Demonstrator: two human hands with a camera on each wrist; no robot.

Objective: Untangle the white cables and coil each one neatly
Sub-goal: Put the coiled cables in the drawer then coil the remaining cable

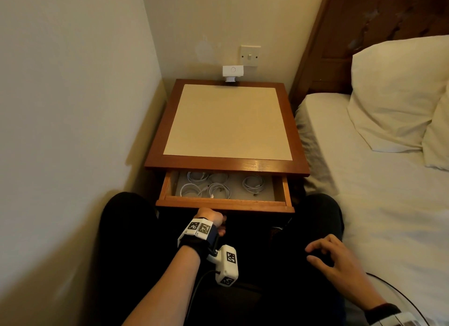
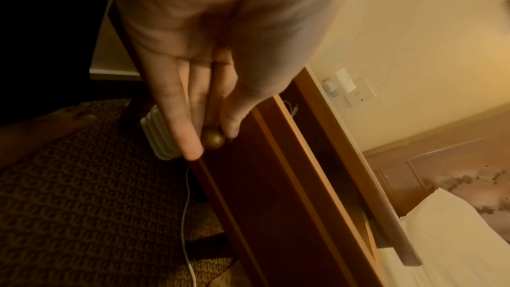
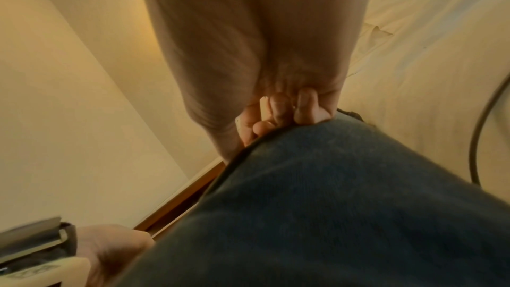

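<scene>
My left hand pinches the round knob of the open drawer under the desk. The white cables lie coiled inside it. My right hand rests on my thigh, fingers loosely curled, holding nothing.

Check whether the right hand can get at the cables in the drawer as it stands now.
Probably yes. The drawer is pulled out, the cables lie uncovered inside, and the right hand rests free on the thigh. The tabletop overhangs the back coils, and the left hand holds the knob.
</scene>
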